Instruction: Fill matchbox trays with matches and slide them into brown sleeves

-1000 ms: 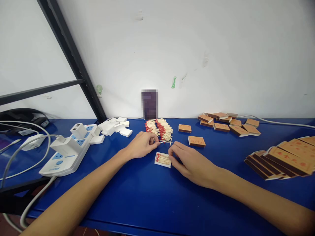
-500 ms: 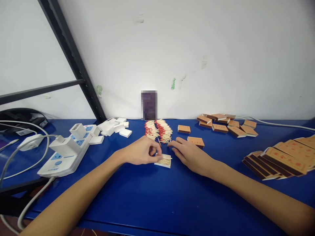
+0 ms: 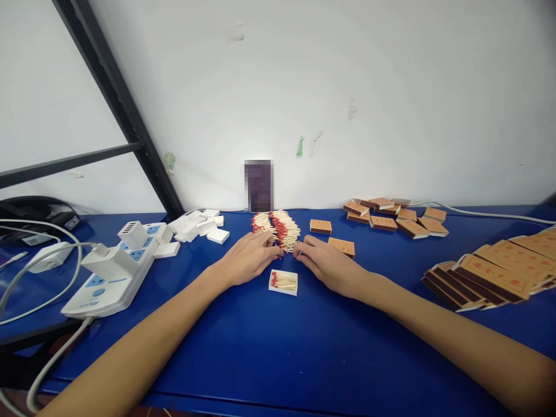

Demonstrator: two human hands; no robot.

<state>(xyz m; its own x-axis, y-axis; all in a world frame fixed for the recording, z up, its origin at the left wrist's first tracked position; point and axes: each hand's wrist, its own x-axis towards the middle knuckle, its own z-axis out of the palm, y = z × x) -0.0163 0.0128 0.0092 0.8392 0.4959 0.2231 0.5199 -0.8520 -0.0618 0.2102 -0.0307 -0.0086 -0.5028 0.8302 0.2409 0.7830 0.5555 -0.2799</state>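
A small white matchbox tray [image 3: 284, 282] with several red-tipped matches in it lies on the blue table [image 3: 278, 347] between my hands. Just behind it is a pile of loose matches [image 3: 278, 227]. My left hand [image 3: 249, 258] rests at the pile's near left edge, fingers curled and pinched on matches. At the pile's near right edge my right hand [image 3: 324, 262] lies with its fingertips pinched on matches. Both hands are off the tray.
White inner trays [image 3: 197, 227] lie heaped at the back left beside a power strip [image 3: 113, 269] with plugs and cables. Brown matchbox sleeves [image 3: 391, 211] lie at the back right, flat sleeves [image 3: 495, 272] at the far right. A black shelf frame [image 3: 117, 110] rises on the left.
My left hand has left the tray and moved back to the match pile. My right hand has shifted slightly left to the pile's edge. The tray lies uncovered.
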